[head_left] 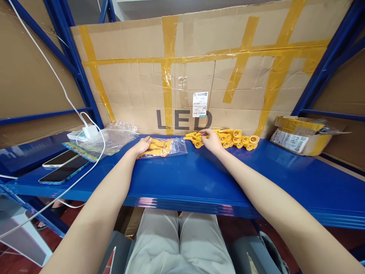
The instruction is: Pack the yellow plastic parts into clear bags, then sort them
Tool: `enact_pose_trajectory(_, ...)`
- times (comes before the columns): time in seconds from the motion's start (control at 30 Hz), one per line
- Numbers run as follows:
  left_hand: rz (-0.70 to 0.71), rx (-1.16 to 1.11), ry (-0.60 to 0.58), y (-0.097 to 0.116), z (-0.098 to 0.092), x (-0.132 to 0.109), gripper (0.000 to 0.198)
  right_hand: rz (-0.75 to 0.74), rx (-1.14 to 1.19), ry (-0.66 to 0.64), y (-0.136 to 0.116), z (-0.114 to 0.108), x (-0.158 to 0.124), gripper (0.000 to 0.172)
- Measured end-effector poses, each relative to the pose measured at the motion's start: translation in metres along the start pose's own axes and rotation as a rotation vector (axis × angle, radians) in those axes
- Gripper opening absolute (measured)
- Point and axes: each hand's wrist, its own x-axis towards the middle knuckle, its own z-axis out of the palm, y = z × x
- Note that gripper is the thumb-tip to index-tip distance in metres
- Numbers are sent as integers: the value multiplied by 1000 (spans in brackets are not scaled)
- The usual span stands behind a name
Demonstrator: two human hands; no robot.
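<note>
A clear plastic bag (179,147) lies on the blue shelf, with several yellow pipe-shaped pieces (156,148) inside. My left hand (143,146) is closed on the bag's left end, fingers partly hidden by it. To the right, a pile of similar yellow pipe-shaped pieces (237,140) rests against the cardboard, many with their round cup ends facing me. My right hand (211,140) reaches into the left part of this pile, its fingers curled and pinched at a yellow piece; the fingertips are partly hidden.
Behind stands a big taped cardboard sheet (131,91) marked LED. At left on the blue shelf (176,179) lie two phones (65,169), a white charger (90,131) with a cable, and clear plastic wrap (119,137). A taped carton (299,137) sits at right. Blue posts flank both sides.
</note>
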Motion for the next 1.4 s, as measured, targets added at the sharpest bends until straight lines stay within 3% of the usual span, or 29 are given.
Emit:
enact_pose_trajectory(0.1, -2, -5, 18, -4, 0, 2, 60, -63, -156, -64, 9, 0, -1, 44)
enact_pose_trajectory(0.2, 7, 9, 31, -6, 1, 3, 60, -135, -345, -243, 9, 5, -6, 49)
enact_pose_trajectory(0.3, 14, 13, 32, -6, 1, 4, 61, -142, -509, -406, 3, 8, -11, 47)
enact_pose_trajectory(0.37, 21, 17, 34, -6, 1, 4, 61, -150, -576, -429, -2, 9, -14, 45)
enact_pose_trajectory(0.53, 22, -11, 36, -6, 1, 4, 60, -193, -679, -408, -10, 7, -17, 42)
enact_pose_trajectory(0.77, -8, -124, 65, -4, 3, 3, 52, -126, -685, -427, -13, 13, -17, 44)
enact_pose_trajectory(0.93, -23, -188, 75, -3, 4, 4, 48, -152, -681, -312, -9, 21, -19, 39)
enact_pose_trajectory(1.2, -2, -159, 65, -7, 4, 6, 49, -72, -459, -164, -3, 22, -16, 39)
enact_pose_trajectory(1.4, -9, -129, 72, -5, 3, 4, 50, -155, -238, -35, -3, 20, -12, 39)
